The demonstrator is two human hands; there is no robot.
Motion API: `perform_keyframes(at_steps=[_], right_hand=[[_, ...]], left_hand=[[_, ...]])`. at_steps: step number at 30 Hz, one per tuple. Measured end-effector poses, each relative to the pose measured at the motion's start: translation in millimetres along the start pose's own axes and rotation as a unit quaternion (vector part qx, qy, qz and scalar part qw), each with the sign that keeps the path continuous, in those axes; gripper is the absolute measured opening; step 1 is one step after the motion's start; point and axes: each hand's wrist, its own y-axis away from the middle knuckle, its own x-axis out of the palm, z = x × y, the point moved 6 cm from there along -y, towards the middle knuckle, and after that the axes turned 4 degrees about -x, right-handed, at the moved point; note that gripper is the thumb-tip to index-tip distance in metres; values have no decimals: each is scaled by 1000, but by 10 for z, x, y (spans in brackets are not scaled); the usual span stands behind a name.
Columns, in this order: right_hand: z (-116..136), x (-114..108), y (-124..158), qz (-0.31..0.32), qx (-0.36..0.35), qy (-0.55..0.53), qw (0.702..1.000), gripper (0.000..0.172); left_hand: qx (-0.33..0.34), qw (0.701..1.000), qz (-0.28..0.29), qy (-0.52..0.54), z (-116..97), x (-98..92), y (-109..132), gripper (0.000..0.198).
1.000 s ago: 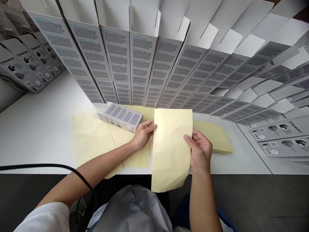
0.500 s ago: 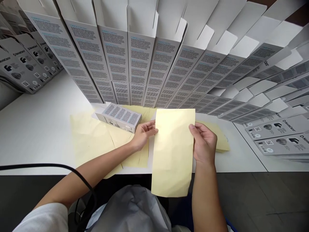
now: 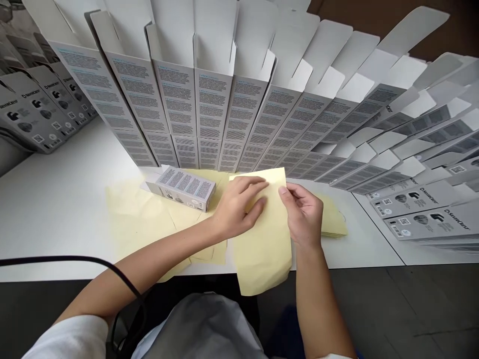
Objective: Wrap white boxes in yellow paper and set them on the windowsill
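Observation:
A yellow paper sheet [image 3: 264,249] hangs partly over the front edge of the white table, its lower end curling. My right hand [image 3: 305,214] pinches the sheet's right edge near the top, thumb in front. Spread fingers of my left hand [image 3: 241,207] lie over the upper part of the same sheet. Just left of that hand, a small printed box [image 3: 183,187] lies on its side with its end flap open, resting on flat yellow sheets [image 3: 138,219].
Tall rows of upright printed boxes [image 3: 213,99] with raised flaps line the table's back. More boxes stand at far left [image 3: 45,109] and lie stacked at right [image 3: 430,219]. A yellow paper stack [image 3: 335,217] sits right of my right hand. A black cable [image 3: 75,258] crosses the lower left.
My left hand has moved right, from the sheet's left edge onto its face, with its fingers spread. The sheet and my right hand have shifted slightly left in view.

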Motion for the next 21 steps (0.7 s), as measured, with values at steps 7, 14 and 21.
perform_keyframes(at_steps=[7, 14, 21], right_hand=[[476, 98, -127, 157, -138, 183, 961, 15], [804, 217, -246, 292, -194, 381, 856, 16], [743, 352, -269, 349, -178, 477, 787, 21]], left_hand=[[-67, 996, 43, 50, 24, -10, -273, 20], [-98, 991, 48, 73, 15, -102, -317, 16], [-177, 966, 148, 113, 189, -67, -270, 17]])
